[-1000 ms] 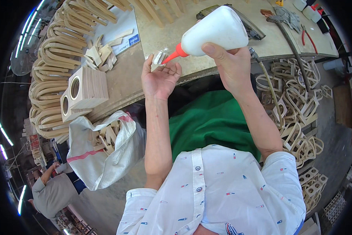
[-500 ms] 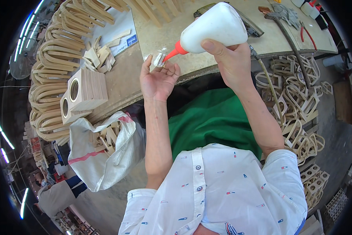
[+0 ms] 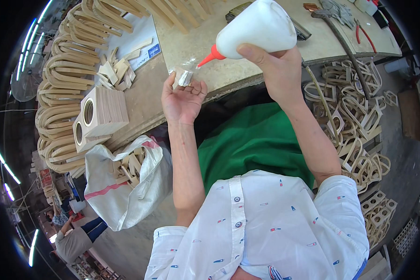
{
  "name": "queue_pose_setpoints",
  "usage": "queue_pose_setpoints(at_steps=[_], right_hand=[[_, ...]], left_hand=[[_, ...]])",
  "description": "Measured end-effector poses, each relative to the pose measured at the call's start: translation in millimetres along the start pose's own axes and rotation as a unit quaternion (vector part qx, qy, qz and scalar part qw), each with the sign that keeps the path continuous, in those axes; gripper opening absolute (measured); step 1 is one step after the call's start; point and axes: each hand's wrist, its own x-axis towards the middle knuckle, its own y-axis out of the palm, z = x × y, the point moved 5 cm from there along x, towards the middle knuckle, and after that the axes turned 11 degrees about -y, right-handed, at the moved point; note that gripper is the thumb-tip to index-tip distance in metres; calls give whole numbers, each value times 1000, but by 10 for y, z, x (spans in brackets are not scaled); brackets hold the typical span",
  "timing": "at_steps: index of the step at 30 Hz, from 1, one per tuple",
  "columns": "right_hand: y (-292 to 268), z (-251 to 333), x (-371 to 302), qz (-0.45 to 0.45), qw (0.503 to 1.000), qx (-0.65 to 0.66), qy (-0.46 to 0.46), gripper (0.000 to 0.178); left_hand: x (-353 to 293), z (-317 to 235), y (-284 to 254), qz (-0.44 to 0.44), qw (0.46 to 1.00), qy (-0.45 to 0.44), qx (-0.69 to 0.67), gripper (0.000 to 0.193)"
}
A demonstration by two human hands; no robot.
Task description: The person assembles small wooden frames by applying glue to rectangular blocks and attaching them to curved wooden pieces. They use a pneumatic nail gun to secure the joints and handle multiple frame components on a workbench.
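Note:
My right hand [image 3: 281, 70] grips a white squeeze bottle [image 3: 259, 30], tipped so that its red nozzle [image 3: 212, 56] slants down to the left. My left hand [image 3: 184, 100] is palm up, its fingers curled round a small pale piece [image 3: 184, 77] with whitish, shiny faces; its exact kind is unclear. The nozzle tip sits just right of and above this piece, a small gap apart. Both hands are over the front edge of the workbench [image 3: 233, 79].
Bent wooden loops [image 3: 65, 72] line the bench's left side, beside wood offcuts [image 3: 116, 70] and blocks with round holes [image 3: 105, 109]. A white sack [image 3: 126, 200] of scraps stands below. A hammer [image 3: 341, 42] and red-handled pliers [image 3: 365, 36] lie at right. Wooden frames [image 3: 350, 107] are heaped below.
The nozzle tip has come away from the pale piece. My left hand has shifted slightly left and down, turning the piece, while the bottle has risen a little.

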Motion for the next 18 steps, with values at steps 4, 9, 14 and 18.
queue_pose_setpoints(at_steps=[4, 9, 14, 18], right_hand=[[30, -46, -11, -36, 988, 146, 33, 44], [56, -142, -76, -86, 975, 192, 70, 42], [73, -180, -72, -82, 972, 208, 78, 42], [112, -176, -88, -53, 974, 201, 91, 41]], left_hand=[[-6, 9, 17, -4, 1000, -7, -24, 31], [-28, 41, 66, -6, 1000, 0, -17, 32], [-31, 52, 88, 7, 1000, -2, -13, 32], [-30, 36, 106, 19, 1000, 1, -14, 32]])
